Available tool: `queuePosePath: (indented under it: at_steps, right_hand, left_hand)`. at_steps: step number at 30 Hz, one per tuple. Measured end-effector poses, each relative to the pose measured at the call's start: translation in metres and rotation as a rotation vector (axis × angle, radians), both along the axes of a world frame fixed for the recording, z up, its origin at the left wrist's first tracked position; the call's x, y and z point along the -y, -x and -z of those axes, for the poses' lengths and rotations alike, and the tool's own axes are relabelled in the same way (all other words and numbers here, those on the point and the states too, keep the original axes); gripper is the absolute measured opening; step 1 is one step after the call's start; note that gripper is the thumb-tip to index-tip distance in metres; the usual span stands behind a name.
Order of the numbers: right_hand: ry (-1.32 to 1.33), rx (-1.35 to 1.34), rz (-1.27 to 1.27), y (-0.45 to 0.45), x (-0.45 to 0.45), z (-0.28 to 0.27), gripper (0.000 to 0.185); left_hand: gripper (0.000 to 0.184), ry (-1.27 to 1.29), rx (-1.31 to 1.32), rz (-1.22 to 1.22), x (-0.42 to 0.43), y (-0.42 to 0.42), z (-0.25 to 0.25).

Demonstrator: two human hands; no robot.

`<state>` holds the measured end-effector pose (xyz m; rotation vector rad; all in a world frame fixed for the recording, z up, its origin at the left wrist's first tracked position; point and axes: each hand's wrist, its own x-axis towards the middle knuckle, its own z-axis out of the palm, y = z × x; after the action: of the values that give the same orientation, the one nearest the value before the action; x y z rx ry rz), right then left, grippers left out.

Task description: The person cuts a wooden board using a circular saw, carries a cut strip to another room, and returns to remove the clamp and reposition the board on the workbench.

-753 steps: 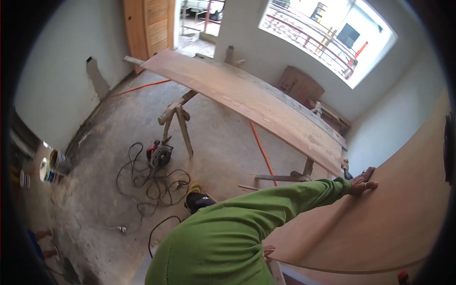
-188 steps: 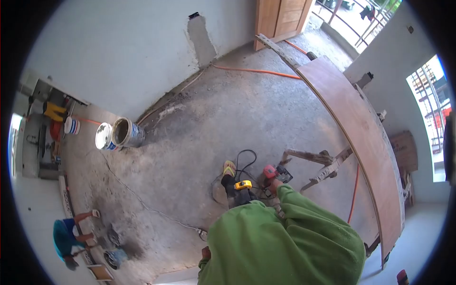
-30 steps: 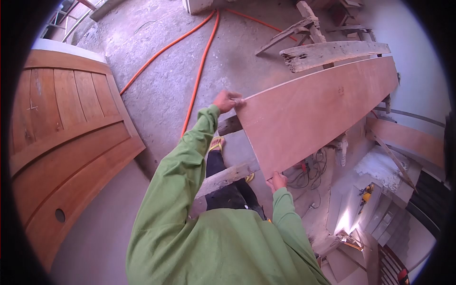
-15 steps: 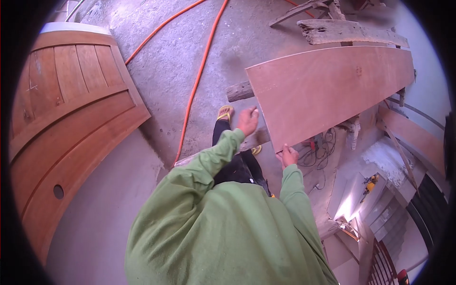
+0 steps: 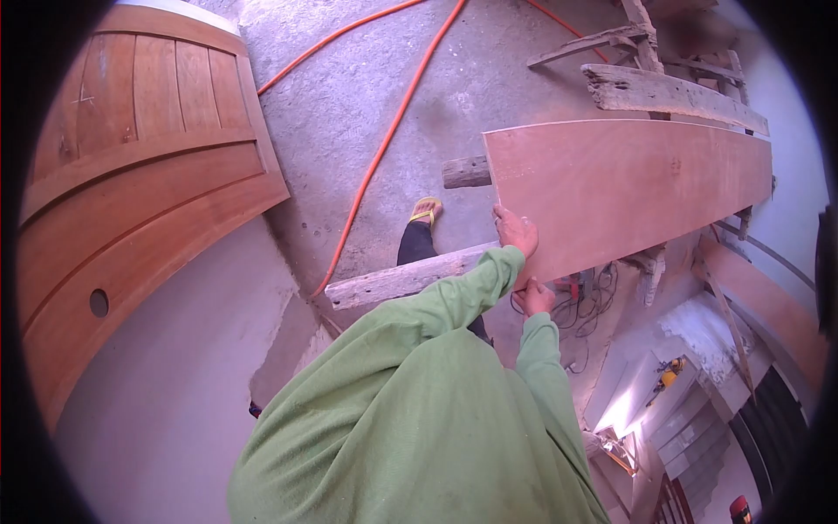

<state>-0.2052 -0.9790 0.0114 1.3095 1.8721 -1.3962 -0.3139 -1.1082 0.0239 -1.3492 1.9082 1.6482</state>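
Note:
A long reddish plywood panel (image 5: pixel 628 183) lies across rough wooden supports, its short end toward me. My left hand (image 5: pixel 517 232) rests on the panel near that end, its fingers at the edge. Close below it, at the panel's near corner, my right hand (image 5: pixel 534 299) is closed with bent fingers; what it holds, if anything, is too small to make out. A weathered beam (image 5: pixel 401 279) passes under my left forearm, and another short beam end (image 5: pixel 467 172) sticks out beyond the panel's edge.
A wooden door (image 5: pixel 175 166) stands at the left. Orange hose (image 5: pixel 384 148) runs over the concrete floor. A thick plank (image 5: pixel 672 94) lies beyond the panel. Tangled black cable (image 5: pixel 598 301) sits beneath it. Stairs (image 5: pixel 690 432) descend at the lower right, with a yellow tool (image 5: pixel 668 375) nearby.
My left hand has moved from the panel's far corner along its end edge to near my right hand. My right hand stays at the near corner. The view has shifted.

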Motion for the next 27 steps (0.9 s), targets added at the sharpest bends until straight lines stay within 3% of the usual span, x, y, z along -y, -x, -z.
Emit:
queuePosePath:
  at_steps: [5, 10, 18, 20, 23, 27]
  right_hand:
    - [-0.022, 0.034, -0.002, 0.003, 0.002, -0.003, 0.035]
    - [-0.172, 0.066, -0.098, 0.008, 0.01, 0.004, 0.035]
    - [-0.203, 0.108, -0.288, -0.013, -0.015, 0.024, 0.036]
    - [-0.563, -0.13, -0.787, -0.026, -0.019, 0.02, 0.037]
    - [-0.434, 0.033, -0.609, -0.037, -0.024, -0.01, 0.037]
    - [-0.463, -0.009, -0.499, -0.103, -0.074, 0.011, 0.036]
  left_hand:
    - [0.056, -0.043, 0.113, 0.095, 0.022, 0.003, -0.018]
    - [0.043, 0.163, 0.127, 0.395, 0.034, -0.003, -0.008]
    - [0.053, 0.229, 0.085, 0.518, 0.045, 0.001, 0.009]
    - [0.055, 0.236, 0.099, 0.501, 0.045, 0.002, 0.011]
    - [0.058, 0.205, 0.016, 0.442, 0.045, 0.0, 0.007]
    - [0.058, 0.283, 0.029, 0.493, 0.048, 0.006, 0.011]
